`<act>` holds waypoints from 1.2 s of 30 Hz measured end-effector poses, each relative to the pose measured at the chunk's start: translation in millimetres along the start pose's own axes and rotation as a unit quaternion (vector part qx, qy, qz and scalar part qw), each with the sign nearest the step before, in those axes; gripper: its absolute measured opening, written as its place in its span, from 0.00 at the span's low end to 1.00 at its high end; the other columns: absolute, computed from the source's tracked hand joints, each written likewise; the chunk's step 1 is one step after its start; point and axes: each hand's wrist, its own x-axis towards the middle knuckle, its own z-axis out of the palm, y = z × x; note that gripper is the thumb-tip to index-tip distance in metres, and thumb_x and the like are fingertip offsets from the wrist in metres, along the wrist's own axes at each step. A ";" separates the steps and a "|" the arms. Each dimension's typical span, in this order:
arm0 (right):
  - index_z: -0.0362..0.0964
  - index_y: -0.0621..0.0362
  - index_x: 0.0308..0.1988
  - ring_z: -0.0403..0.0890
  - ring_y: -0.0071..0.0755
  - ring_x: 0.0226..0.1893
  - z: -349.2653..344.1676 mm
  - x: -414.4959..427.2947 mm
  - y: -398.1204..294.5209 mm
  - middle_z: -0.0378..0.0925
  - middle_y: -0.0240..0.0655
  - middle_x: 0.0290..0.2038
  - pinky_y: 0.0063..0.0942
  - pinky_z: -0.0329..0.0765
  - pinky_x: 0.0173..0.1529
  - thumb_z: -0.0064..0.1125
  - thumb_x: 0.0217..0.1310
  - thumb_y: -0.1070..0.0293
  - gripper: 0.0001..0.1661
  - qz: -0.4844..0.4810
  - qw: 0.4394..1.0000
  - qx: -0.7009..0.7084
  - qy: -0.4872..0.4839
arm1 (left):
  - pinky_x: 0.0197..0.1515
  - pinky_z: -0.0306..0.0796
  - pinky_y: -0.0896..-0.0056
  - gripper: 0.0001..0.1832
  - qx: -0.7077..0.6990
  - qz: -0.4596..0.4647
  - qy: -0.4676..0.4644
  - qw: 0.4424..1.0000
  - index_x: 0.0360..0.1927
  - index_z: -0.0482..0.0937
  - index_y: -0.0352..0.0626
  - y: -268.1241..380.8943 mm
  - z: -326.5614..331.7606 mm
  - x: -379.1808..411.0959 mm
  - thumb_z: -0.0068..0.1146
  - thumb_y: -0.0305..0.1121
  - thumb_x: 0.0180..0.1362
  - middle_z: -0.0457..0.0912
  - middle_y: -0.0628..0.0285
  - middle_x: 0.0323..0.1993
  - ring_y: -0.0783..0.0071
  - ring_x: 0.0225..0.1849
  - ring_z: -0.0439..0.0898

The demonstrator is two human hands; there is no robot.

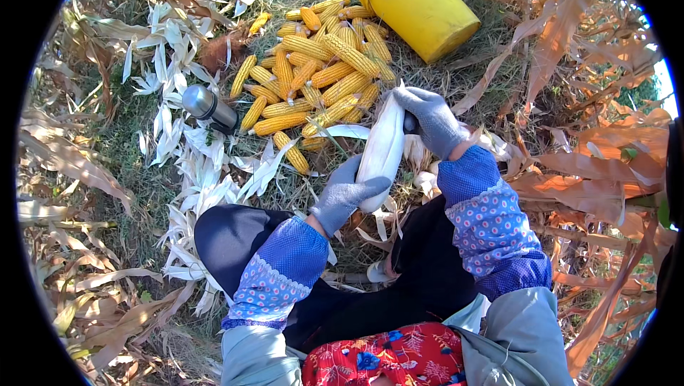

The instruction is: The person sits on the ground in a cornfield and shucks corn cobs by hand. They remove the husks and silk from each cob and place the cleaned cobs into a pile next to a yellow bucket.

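An ear of corn in its pale husk [386, 148] is held slanting between both hands, its tip pointing up and away. My left hand [344, 191], in a grey knitted glove, grips its thick lower end. At the tip, my right hand [430, 118], gloved the same way, pinches the husk between thumb and fingers. Beyond them lies a pile of husked yellow corn cobs [315, 70] on dry grass. More ears in husk [426, 180] rest on the ground beside my right wrist, partly hidden by the sleeve.
A yellow plastic bucket [422, 9] lies on its side beyond the pile. A steel vacuum flask [210, 109] leans to the left of the cobs, among stripped white husks [206, 188]. Dry corn stalks and leaves [593, 172] crowd both sides. My bent legs frame the near ground.
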 end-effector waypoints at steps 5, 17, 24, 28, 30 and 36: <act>0.75 0.62 0.37 0.74 0.19 0.22 -13.4 -18.3 6.4 0.74 0.29 0.25 0.20 0.74 0.29 0.52 0.65 0.56 0.18 0.015 0.993 -0.121 0.009 | 0.49 0.71 0.65 0.39 0.191 0.009 0.081 0.978 0.54 0.68 0.33 -10.8 5.4 -2.6 0.70 0.46 0.42 0.77 0.50 0.45 0.64 0.46 0.78; 0.74 0.63 0.34 0.77 0.42 0.25 5.8 0.2 20.8 0.76 0.47 0.26 0.32 0.72 0.34 0.51 0.58 0.63 0.14 -0.152 0.940 -0.283 0.120 | 0.49 0.69 0.59 0.39 0.369 0.061 0.214 0.903 0.54 0.65 0.36 -11.6 21.1 6.6 0.69 0.44 0.41 0.75 0.47 0.45 0.54 0.45 0.77; 0.74 0.66 0.37 0.69 0.18 0.28 1.1 18.7 51.4 0.72 0.25 0.26 0.21 0.68 0.35 0.51 0.59 0.68 0.11 -0.146 0.977 -0.042 0.150 | 0.52 0.68 0.59 0.39 0.331 0.037 0.197 0.922 0.57 0.63 0.36 -15.1 30.1 20.8 0.68 0.42 0.44 0.70 0.46 0.51 0.54 0.49 0.74; 0.76 0.62 0.36 0.79 0.51 0.34 17.8 5.0 33.2 0.78 0.50 0.30 0.34 0.73 0.42 0.50 0.58 0.63 0.14 -0.202 0.907 -0.279 0.242 | 0.56 0.66 0.59 0.39 0.408 0.078 0.237 0.878 0.60 0.60 0.34 -11.9 22.1 26.3 0.64 0.44 0.50 0.65 0.43 0.56 0.53 0.55 0.71; 0.74 0.61 0.36 0.79 0.52 0.34 30.4 -12.3 14.7 0.77 0.51 0.30 0.36 0.74 0.40 0.50 0.58 0.62 0.14 -0.163 0.928 -0.282 0.181 | 0.59 0.65 0.61 0.40 0.316 0.157 0.213 0.911 0.63 0.55 0.31 -5.8 17.7 26.3 0.60 0.44 0.56 0.64 0.43 0.58 0.55 0.59 0.68; 0.73 0.64 0.35 0.79 0.35 0.32 45.1 -3.9 36.5 0.75 0.41 0.28 0.29 0.73 0.36 0.48 0.59 0.69 0.10 -0.128 0.982 0.021 0.136 | 0.48 0.70 0.71 0.29 0.027 0.100 0.228 0.968 0.61 0.59 0.37 -2.9 14.8 39.4 0.54 0.41 0.62 0.72 0.54 0.50 0.70 0.47 0.75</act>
